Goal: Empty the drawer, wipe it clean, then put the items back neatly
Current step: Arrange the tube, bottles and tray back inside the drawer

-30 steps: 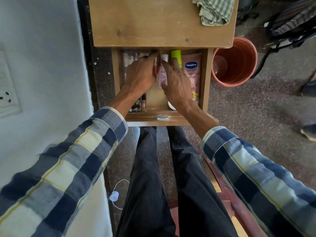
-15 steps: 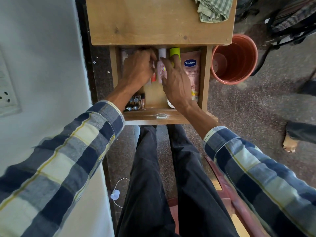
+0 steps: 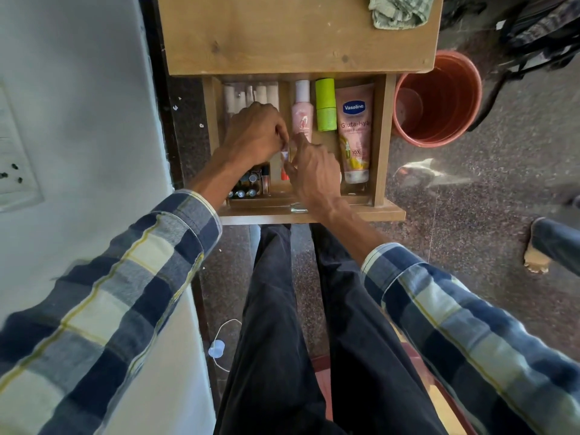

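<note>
Nearest to the camera are the two legs in dark trousers [image 3: 276, 324] and the sleeves of a blue, grey and cream checked shirt [image 3: 103, 302], which reach forward to the open wooden drawer [image 3: 381, 146] at 12 o'clock. Inside the drawer, near its front wall, the left hand [image 3: 254, 136] and the right hand [image 3: 314, 171] meet over a small thin tube with a white body and an orange-red end [image 3: 284, 166]. The fingers of both hands are curled and pinch this tube from the two sides; how exactly each fingertip lies on it, I cannot tell. Under the left wrist, at 11 o'clock in the drawer, a group of small dark bottles with round caps [image 3: 248, 183] stands close together. Farther in, three things lie side by side, well apart from the hands: a pale pink bottle with a white cap [image 3: 302, 114], just beside it a bright green cylindrical container [image 3: 325, 105], and at 1 o'clock a pink Vaseline tube [image 3: 356, 133] along the right wall. At the back left some clear and white tubes [image 3: 251, 92] lie, partly hidden. Beyond the drawer the wooden table [image 3: 282, 32] carries a crumpled green checked cloth [image 3: 398, 11] at its right corner. At 2 o'clock an orange-brown plastic bucket [image 3: 439, 98] stands on the speckled floor [image 3: 470, 199].
</note>
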`<act>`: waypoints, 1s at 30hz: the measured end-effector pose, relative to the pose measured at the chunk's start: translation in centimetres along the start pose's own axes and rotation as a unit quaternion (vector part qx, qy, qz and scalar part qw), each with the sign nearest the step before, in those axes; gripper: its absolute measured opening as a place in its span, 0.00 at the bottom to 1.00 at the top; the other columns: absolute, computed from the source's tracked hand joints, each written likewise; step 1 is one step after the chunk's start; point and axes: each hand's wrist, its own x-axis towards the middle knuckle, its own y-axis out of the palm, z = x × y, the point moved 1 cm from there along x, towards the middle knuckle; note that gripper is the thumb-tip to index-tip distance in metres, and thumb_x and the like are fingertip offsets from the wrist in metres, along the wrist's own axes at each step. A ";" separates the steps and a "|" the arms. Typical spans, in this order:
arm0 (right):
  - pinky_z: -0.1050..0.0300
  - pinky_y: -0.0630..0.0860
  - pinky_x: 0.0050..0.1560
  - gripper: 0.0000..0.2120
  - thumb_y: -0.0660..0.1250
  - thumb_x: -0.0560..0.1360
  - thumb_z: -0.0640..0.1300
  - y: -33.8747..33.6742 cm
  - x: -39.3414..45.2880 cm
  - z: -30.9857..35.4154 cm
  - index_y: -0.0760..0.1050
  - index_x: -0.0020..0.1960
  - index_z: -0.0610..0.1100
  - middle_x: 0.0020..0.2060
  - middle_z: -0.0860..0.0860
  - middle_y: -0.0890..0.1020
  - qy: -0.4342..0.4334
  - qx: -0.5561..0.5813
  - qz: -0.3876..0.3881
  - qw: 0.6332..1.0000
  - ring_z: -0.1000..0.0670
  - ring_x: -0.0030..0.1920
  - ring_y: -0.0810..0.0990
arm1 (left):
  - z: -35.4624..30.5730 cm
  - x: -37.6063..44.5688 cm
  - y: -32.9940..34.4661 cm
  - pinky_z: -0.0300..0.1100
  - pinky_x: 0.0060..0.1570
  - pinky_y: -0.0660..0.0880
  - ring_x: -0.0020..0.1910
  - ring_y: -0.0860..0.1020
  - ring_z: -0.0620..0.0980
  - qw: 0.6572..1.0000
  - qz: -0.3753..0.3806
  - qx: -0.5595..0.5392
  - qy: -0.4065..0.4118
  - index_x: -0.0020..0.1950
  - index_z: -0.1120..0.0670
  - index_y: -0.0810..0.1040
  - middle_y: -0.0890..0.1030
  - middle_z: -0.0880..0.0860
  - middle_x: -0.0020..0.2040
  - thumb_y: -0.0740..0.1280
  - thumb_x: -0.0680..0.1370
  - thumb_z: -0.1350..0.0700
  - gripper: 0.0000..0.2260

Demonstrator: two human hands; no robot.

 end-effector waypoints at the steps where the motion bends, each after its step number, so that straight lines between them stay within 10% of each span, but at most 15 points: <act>1: 0.47 0.86 0.43 0.17 0.74 0.80 0.49 0.1 0.0 0.0 0.75 0.65 0.45 0.47 0.45 0.87 0.004 0.005 0.002 1.000 0.43 0.43 0.87 | 0.0 -0.1 0.0 0.52 0.57 0.82 0.53 0.83 0.48 1.000 0.005 0.004 0.000 0.48 0.47 0.91 0.88 0.47 0.49 0.78 0.78 0.58 0.05; 12: 0.53 0.81 0.41 0.08 0.77 0.77 0.41 1.7 -0.8 0.7 0.81 0.54 0.45 0.46 0.49 0.87 0.053 0.124 0.047 0.990 0.48 0.41 0.85 | 1.2 -0.3 0.7 0.45 0.47 0.78 0.47 0.84 0.48 0.997 0.060 0.044 -0.019 0.50 0.46 0.91 0.88 0.46 0.50 0.81 0.77 0.56 0.05; 20: 0.51 0.84 0.49 0.06 0.76 0.75 0.41 -0.6 -1.4 -0.7 0.84 0.51 0.48 0.43 0.51 0.87 0.019 0.132 0.127 0.983 0.50 0.42 0.86 | 0.9 -2.9 0.1 0.54 0.60 0.81 0.55 0.85 0.54 0.996 0.047 0.068 -0.015 0.53 0.49 0.89 0.88 0.50 0.55 0.74 0.80 0.54 0.04; 30: 0.64 0.75 0.46 0.27 0.84 0.69 0.46 -7.9 -3.5 -4.2 0.80 0.65 0.46 0.55 0.52 0.85 -0.103 0.058 0.279 0.953 0.53 0.50 0.82 | -2.7 -8.6 0.6 0.54 0.67 0.66 0.67 0.75 0.56 0.988 0.075 0.104 0.090 0.67 0.49 0.83 0.82 0.51 0.63 0.77 0.77 0.37 0.24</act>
